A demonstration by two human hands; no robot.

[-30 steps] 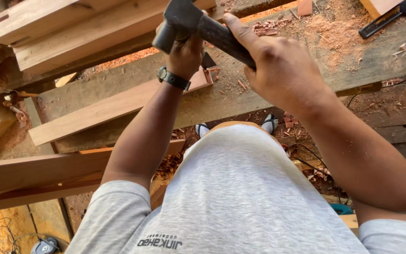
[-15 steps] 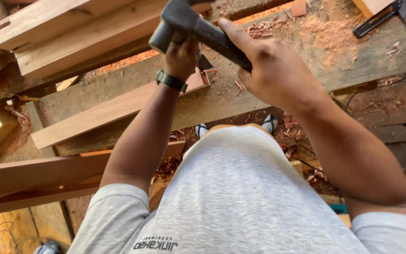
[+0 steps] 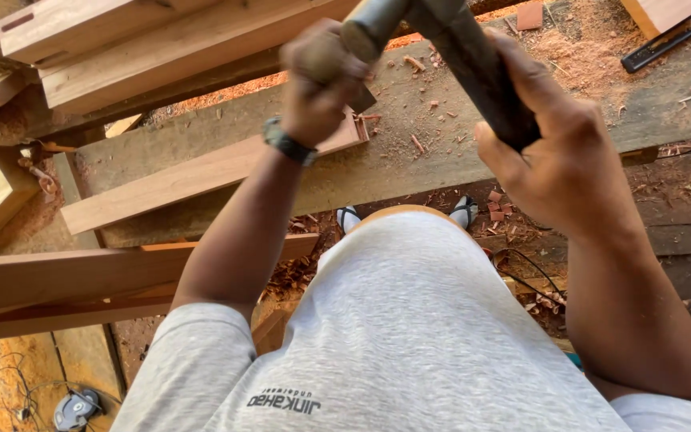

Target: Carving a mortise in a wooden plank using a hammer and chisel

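Note:
My right hand (image 3: 561,152) is clenched around the dark handle of a hammer (image 3: 473,64). The hammer's grey head is blurred and sits just above my left hand (image 3: 321,72). My left hand, with a watch on its wrist, is fisted around a chisel (image 3: 364,100); only the dark lower end shows under the fist. The chisel meets the right end of a reddish plank (image 3: 201,172). That plank lies across a wide grey beam (image 3: 417,152) strewn with wood chips.
Stacked reddish timbers (image 3: 121,40) fill the upper left and long planks (image 3: 57,280) run along the left. A black square ruler (image 3: 665,44) lies on sawdust at the top right. My sandalled feet (image 3: 465,210), cables and shavings are below the beam. A small grey device (image 3: 77,408) sits bottom left.
The hammer head has shifted right and now blurs directly over my left fist. Both hands look larger and closer to the camera. My left hand still grips the chisel at the plank's end.

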